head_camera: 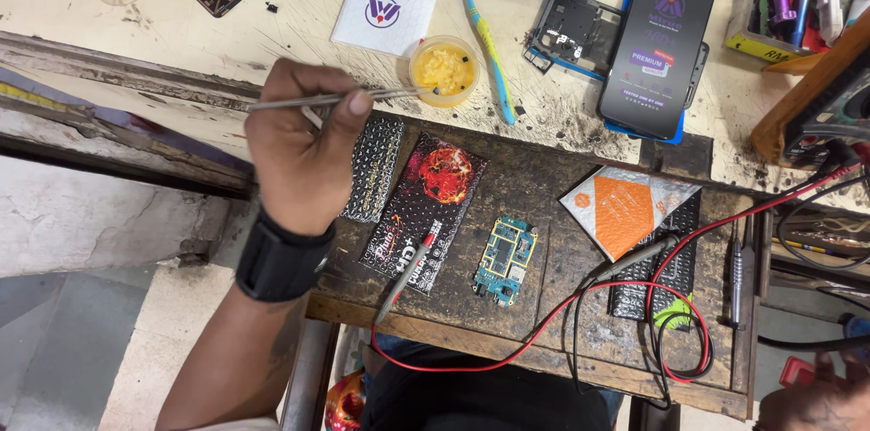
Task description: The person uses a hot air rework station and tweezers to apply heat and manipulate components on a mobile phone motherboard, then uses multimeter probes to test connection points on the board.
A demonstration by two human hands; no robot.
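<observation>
- The left hand [304, 145] is closed around a pair of thin metal tweezers [335, 99], pinched between the thumb and the fingers; a black band sits on the wrist.
- The tips of the tweezers reach the edge of a small round tub of yellow paste [442, 69], which stands on the pale worktop [181, 23] just above the dark wooden board [562, 195].
- On the board, near the hand, lie a bubble-wrap pouch with a red planet picture [426, 209] and a red-tipped probe [406, 275] across its lower end.
- Just beside the pouch, to its right, lies a small blue-green circuit board [505, 260].
- Further right are an orange and white pouch [627, 204] and looped red and black wires [634, 304].
- On the worktop above are a blue and yellow toothbrush [483, 32] and a black phone screen [655, 55].
- The right hand [807, 399] shows only partly at the lower right corner; I cannot tell if it is open or closed.
</observation>
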